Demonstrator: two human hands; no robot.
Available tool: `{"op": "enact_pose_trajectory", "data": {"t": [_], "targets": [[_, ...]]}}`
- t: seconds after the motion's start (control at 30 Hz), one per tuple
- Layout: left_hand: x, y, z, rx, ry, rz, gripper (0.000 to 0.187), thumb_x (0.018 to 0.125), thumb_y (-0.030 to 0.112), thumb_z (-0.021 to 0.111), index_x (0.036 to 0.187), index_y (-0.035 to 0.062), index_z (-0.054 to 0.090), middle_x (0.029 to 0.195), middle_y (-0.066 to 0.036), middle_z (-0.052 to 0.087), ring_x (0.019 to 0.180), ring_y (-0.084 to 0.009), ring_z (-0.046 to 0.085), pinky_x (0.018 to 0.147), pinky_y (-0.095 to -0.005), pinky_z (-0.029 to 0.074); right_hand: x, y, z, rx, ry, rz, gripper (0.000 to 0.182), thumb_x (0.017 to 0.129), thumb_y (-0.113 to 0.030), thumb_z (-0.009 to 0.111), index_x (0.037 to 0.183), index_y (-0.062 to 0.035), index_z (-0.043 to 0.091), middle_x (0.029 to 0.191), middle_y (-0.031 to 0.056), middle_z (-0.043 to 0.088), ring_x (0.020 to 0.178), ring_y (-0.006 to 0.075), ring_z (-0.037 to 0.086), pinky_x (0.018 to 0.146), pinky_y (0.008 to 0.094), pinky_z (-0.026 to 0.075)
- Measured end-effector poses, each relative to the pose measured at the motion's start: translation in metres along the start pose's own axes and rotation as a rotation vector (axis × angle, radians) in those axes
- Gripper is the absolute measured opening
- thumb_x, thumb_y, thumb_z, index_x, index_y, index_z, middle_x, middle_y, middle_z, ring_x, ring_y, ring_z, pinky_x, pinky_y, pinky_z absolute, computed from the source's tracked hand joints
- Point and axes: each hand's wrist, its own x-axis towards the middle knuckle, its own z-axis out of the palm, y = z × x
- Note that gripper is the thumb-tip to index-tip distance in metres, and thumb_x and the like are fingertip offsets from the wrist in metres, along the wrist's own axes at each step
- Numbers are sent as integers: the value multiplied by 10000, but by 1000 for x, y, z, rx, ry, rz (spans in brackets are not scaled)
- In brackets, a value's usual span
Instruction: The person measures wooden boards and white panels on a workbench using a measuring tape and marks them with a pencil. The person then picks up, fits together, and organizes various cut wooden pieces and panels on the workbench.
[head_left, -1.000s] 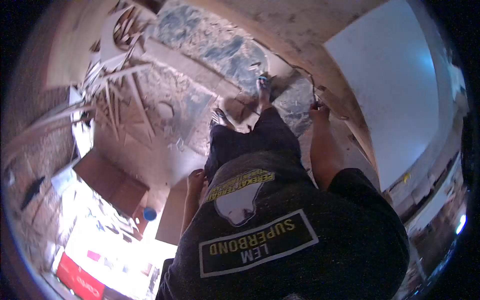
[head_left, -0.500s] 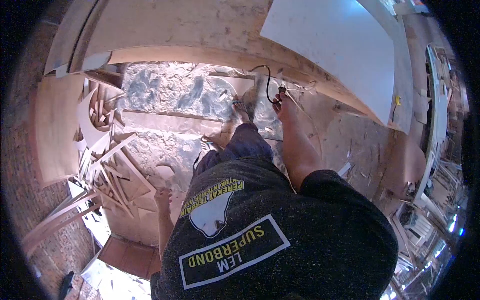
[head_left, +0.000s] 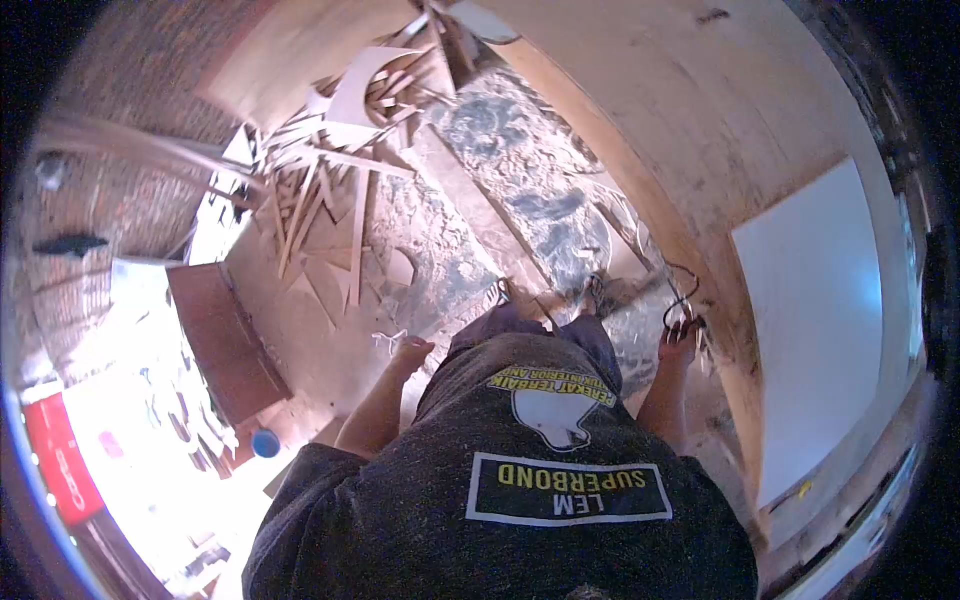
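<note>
The right hand (head_left: pixel 678 345) is closed on a black cable (head_left: pixel 678 300) beside the edge of the worktop (head_left: pixel 640 120); the cable loops up from the fist, roughly toward the feet; the left hand (head_left: pixel 408 355) hangs loosely open, holding nothing, over bare floor (head_left: pixel 330 340); wood offcuts (head_left: pixel 330 170) crowd the floor further off; a white panel (head_left: pixel 810 310) lies on the worktop.

Dusty floor (head_left: pixel 440 250) — wood offcuts (head_left: pixel 320 190) heaped, white board (head_left: pixel 810 320) flat.
</note>
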Motion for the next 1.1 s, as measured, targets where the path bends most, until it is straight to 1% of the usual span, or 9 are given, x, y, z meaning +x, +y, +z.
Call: {"op": "enact_pose_trajectory", "data": {"t": [0.23,0.37,0.57,0.7,0.8,0.87,0.97,1.0,1.1], "targets": [[-11,28,57,93,117,31,382,772,341,773,922,-8,727,856,-188,722,871,-284,682,786,-411,527,20,-24,-11,-194,-61,41,375,944,-388,639,1244,-165,608,1220,2,627,1099,169,570,973,395,413],[-23,64,77,50,128,120,403,826,391,742,943,7,704,725,-103,656,592,-184,599,537,-363,481,17,-36,-19,-264,-192,52,400,945,-395,636,1266,-159,596,1213,6,629,1092,169,569,969,388,418],[-30,87,104,88,211,167,459,820,421,741,990,-6,726,907,-204,722,823,-293,698,760,-419,546,-8,-57,-1,-225,-257,123,219,936,-266,680,1132,-172,653,1091,-48,690,1012,123,596,904,336,475],[-40,70,104,110,125,196,536,852,508,674,935,-18,730,830,-195,720,751,-341,697,683,-417,555,10,-59,-12,-304,-277,190,482,1003,-441,532,1394,-159,522,1395,31,551,1311,216,467,1065,402,388],[-21,39,100,219,55,149,579,871,547,627,901,-23,718,765,-185,706,718,-318,687,644,-437,552,35,-77,-76,-190,-908,319,449,1022,-415,488,1422,-211,500,1328,45,610,1246,223,542,1047,383,424],[0,30,90,228,18,-82,634,885,599,588,883,-22,712,734,-174,694,706,-303,682,639,-453,553,30,-81,-58,-323,-708,254,430,1019,-405,492,1400,-206,511,1312,47,617,1226,225,549,1036,384,428],[13,45,58,-221,-77,-431,666,904,636,562,1110,10,655,996,-183,686,856,-297,664,650,-505,517,22,-69,4,-564,-465,176,402,1014,-391,498,1366,-200,529,1287,48,627,1195,226,559,1018,384,435],[17,43,47,-315,-108,-418,813,875,733,512,1294,39,575,1209,-214,637,971,-368,653,751,-590,504,17,-60,28,-649,-421,160,393,1013,-386,499,1355,-198,535,1278,49,631,1185,227,562,1012,384,438],[35,35,11,-417,-199,-444,901,848,790,477,1406,82,503,1315,-219,589,1082,-414,621,862,-631,468,-3,-21,97,-912,-345,127,366,1008,-372,505,1322,-191,553,1254,51,641,1155,229,573,995,384,445]]}}
